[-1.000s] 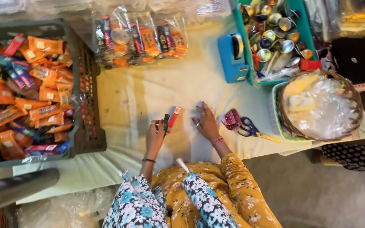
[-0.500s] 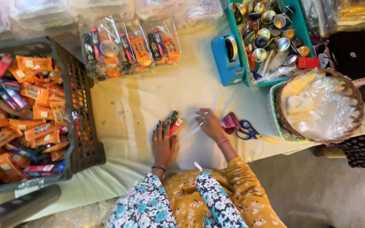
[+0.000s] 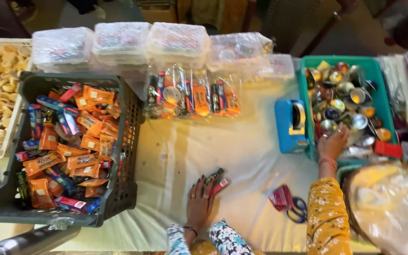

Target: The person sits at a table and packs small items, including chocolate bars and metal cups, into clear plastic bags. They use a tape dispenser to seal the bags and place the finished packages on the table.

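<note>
The left hand [image 3: 198, 200] is laid flat, palm down, on the pale tablecloth [image 3: 242, 156], its fingers pressed on a small bundle of red and dark sachets [image 3: 215, 182] at one o'clock of the palm. The right hand [image 3: 332, 143] is stretched to two o'clock into the green tray [image 3: 303, 85], its fingers curled over small metal cups [image 3: 343, 111]; whether one is grasped cannot be told. A blue tape dispenser [image 3: 291, 125] is seen just beside that tray. A dark crate [image 3: 126, 156] of orange and blue packets [image 3: 72, 146] is set at nine o'clock. Clear packed pouches [image 3: 192, 92] are lined up at twelve o'clock.
</note>
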